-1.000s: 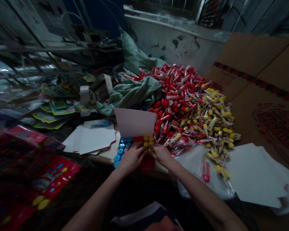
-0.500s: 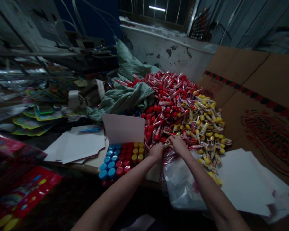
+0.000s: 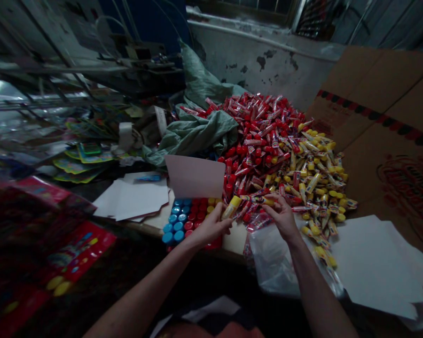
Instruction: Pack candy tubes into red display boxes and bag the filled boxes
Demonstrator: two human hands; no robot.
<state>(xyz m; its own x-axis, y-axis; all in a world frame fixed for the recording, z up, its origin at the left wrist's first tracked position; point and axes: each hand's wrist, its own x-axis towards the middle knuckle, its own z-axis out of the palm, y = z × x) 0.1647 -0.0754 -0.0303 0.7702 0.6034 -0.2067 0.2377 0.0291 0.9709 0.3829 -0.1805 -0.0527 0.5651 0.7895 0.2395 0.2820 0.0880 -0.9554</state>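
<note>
My left hand is closed around a yellow-capped tube, its cap pointing up and away. To the right, my right hand pinches another yellow-capped tube that lies nearly level, its cap by my fingers. Partly behind my left hand stands an open box with a raised white flap, filled with rows of blue caps, red caps and yellow caps. Just beyond both hands is a large heap of wrapped red tubes, with yellow-capped tubes along its right side.
A clear plastic bag lies below my right hand. White sheets lie at right, and more white card at left. Green sacking covers part of the heap's left. A large cardboard sheet leans on the right.
Both hands were close together at the heap's near edge. My left hand has drawn left toward the box with a yellow-capped tube; my right now shows another tube. The view has shifted.
</note>
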